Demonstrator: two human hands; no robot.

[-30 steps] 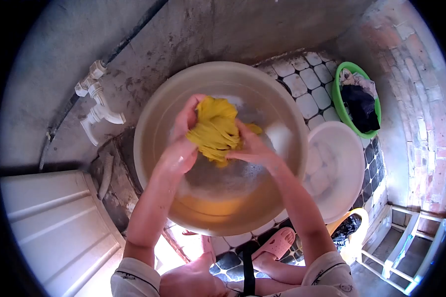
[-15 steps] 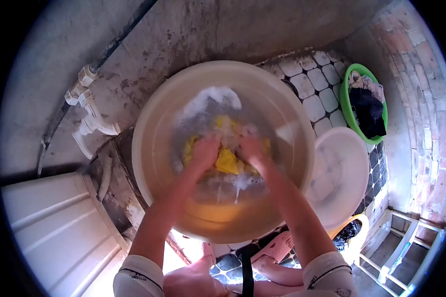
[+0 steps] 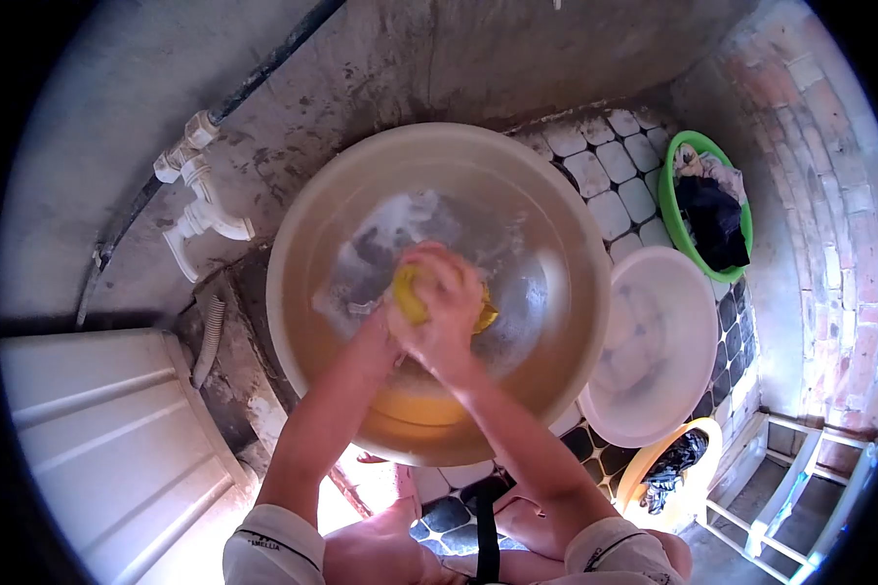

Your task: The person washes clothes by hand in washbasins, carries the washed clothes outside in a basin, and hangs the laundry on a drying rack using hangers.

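Both hands are pressed together around a bunched yellow cloth (image 3: 412, 298) above the water in a large beige basin (image 3: 293, 283). My right hand (image 3: 443, 310) wraps over the cloth from the right, its fingers curled. Behind and to the left, my left hand (image 3: 388, 330) grips the same cloth and is partly hidden by the right one. A bit of the cloth sticks out to the right of the fingers. White suds (image 3: 400, 216) float on the water.
A pale translucent basin (image 3: 654, 341) stands to the right, with a green basin (image 3: 667, 200) of dark and light clothes behind it. A yellow container (image 3: 709, 444) holds black material. White taps (image 3: 205, 210) are on the left wall; a white rack (image 3: 785, 497) stands lower right.
The yellow cloth was held up loosely, then pushed down into the water with both hands. Now it is lifted and squeezed into a compact bundle, the hands closed together.
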